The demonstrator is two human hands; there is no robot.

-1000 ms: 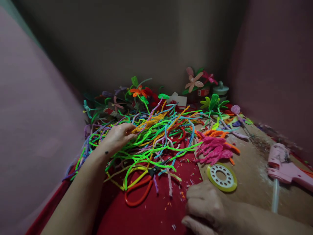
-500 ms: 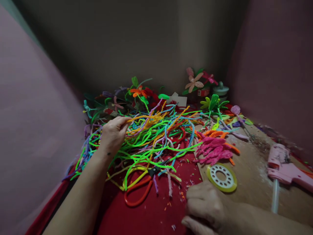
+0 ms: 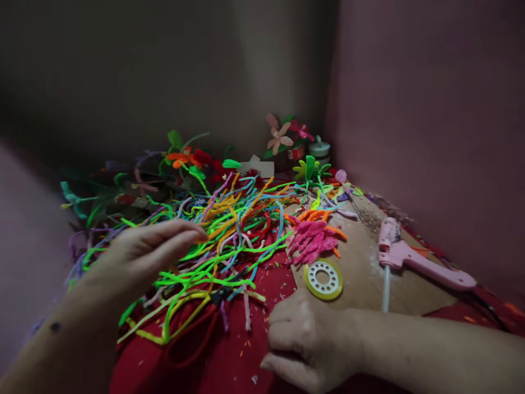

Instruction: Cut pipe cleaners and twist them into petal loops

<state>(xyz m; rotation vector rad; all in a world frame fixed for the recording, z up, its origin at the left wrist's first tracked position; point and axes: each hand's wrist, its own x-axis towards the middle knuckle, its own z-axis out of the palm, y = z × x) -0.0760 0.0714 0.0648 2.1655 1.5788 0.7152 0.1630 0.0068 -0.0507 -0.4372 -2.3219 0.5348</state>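
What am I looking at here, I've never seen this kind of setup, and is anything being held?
There's no machine, just a person working bare-handed. One camera, worn on the head, looks forward and down for every picture. The left hand is at a pile of colourful fuzzy stems; whether it pinches an orange one is hard to tell. The right hand is curled low over a red surface, and nothing shows in it. On a brown board lie a yellow roll with a white core and pink fuzzy strips, plus, partly on it, a pink glue gun.
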